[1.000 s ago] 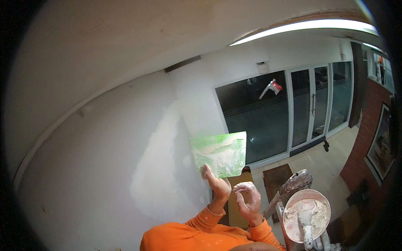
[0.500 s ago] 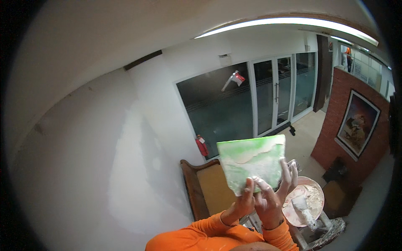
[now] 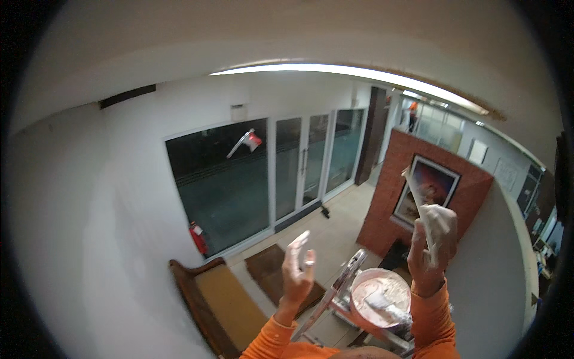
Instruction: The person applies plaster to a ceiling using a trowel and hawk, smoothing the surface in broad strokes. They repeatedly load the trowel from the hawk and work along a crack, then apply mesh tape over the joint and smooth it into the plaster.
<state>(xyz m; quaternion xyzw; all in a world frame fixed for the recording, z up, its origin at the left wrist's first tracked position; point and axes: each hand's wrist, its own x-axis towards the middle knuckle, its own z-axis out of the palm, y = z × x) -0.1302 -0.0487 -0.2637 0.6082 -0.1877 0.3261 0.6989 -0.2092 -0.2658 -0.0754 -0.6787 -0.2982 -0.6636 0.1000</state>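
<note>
My right hand, coated in white, grips a thin flat putty spreader. The spreader is turned nearly edge-on; its green face, smeared with white, shows only in the earlier frame. My left hand is raised apart from it with fingers spread, white on the fingertips, holding nothing. Between and below the hands stands a pinkish bucket of whitish paste. A paste-covered tool rests in it.
A paint-spattered ladder stands beside the bucket. Below left is a wooden bench with a tan seat, near a red fire extinguisher. Glass doors, a brick partition and a distant person are beyond. A ceiling light hangs overhead.
My left hand has let go of the spreader and moved left. My right hand has carried it up and right, turning it edge-on. The view has swung right.
</note>
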